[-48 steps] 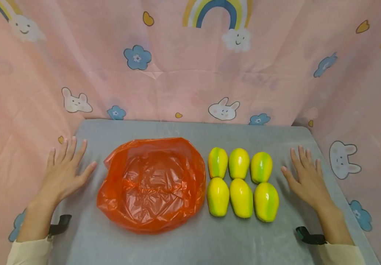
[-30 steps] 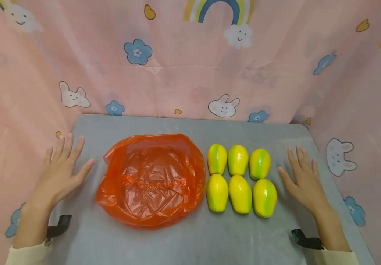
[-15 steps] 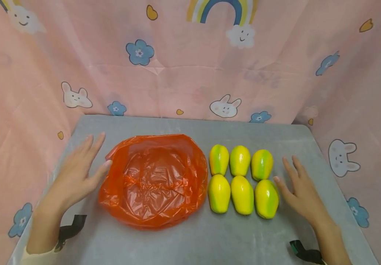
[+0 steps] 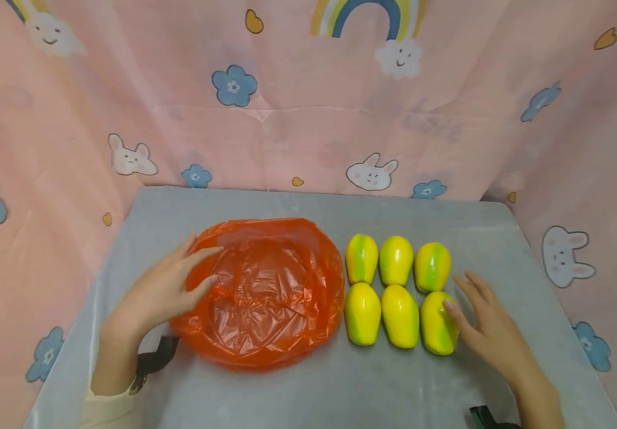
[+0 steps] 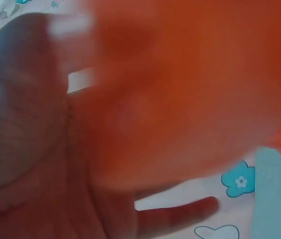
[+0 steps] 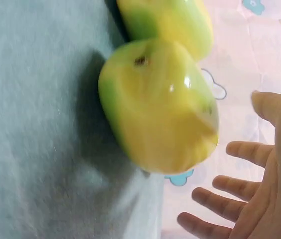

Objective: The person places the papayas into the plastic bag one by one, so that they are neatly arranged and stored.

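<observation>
An orange-red plastic bag (image 4: 260, 351) lies spread on the grey table with its mouth open upward. My left hand (image 4: 161, 292) is at the bag's left rim, thumb and fingers extended over it; contact cannot be told. In the left wrist view the blurred bag (image 5: 205, 89) hides part of the left hand (image 5: 26, 124). Several glossy yellow-green mangoes (image 4: 399, 316) lie in two rows right of the bag. My right hand (image 4: 496, 336) is beside the near-right mango (image 4: 438, 325), thumb tip overlapping it. The right wrist view has that mango (image 6: 155, 114) apart from the spread fingers (image 6: 244, 152).
The grey table (image 4: 308, 399) extends in front of the bag and mangoes. A pink curtain (image 4: 298, 131) with rainbows, rabbits and flowers hangs behind and along both sides. A dark wrist device (image 4: 155, 360) is on the left wrist, and another (image 4: 488, 417) on the right.
My left hand has moved right from the table's left edge to over the bag's rim. My right hand has come left and nearer, to the near-right mango. Bag and mangoes stay put.
</observation>
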A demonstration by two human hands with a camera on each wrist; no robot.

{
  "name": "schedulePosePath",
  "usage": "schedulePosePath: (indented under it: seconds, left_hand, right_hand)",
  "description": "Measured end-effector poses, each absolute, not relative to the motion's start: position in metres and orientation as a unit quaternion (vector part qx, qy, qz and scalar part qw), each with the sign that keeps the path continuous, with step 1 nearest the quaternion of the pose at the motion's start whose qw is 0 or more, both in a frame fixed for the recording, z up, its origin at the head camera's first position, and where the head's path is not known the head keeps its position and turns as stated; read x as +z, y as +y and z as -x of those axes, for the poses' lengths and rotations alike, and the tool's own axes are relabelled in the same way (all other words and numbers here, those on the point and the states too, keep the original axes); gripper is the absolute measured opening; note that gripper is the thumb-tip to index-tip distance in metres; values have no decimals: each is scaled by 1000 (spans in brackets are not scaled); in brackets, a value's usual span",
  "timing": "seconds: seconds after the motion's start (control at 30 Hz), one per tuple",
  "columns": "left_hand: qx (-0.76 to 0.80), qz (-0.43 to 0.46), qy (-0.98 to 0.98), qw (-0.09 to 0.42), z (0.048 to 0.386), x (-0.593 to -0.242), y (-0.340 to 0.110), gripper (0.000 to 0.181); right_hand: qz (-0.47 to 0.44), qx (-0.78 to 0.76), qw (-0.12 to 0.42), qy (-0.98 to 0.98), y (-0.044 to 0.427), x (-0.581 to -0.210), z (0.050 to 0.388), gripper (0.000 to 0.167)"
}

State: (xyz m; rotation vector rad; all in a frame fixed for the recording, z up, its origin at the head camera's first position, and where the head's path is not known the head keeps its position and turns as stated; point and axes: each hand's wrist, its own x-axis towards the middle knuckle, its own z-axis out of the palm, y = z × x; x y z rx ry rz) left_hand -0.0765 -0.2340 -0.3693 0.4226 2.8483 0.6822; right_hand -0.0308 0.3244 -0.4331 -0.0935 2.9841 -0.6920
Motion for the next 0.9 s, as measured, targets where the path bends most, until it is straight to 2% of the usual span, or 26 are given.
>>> schedulePosePath:
  seconds: [0.33, 0.53, 0.9]
  left_hand:
    - [239, -135, 953, 128, 73, -370, -241, 58]
    - [238, -146, 951, 132, 73, -373, -240, 60]
    - [248, -152, 948, 126, 75, -375, -241, 66]
  right_hand:
    - [27, -230, 27, 973, 314, -438, 20, 71]
    - [19, -245, 29, 969, 310, -442, 14, 80]
    - [34, -230, 34, 972, 305, -444, 7, 78]
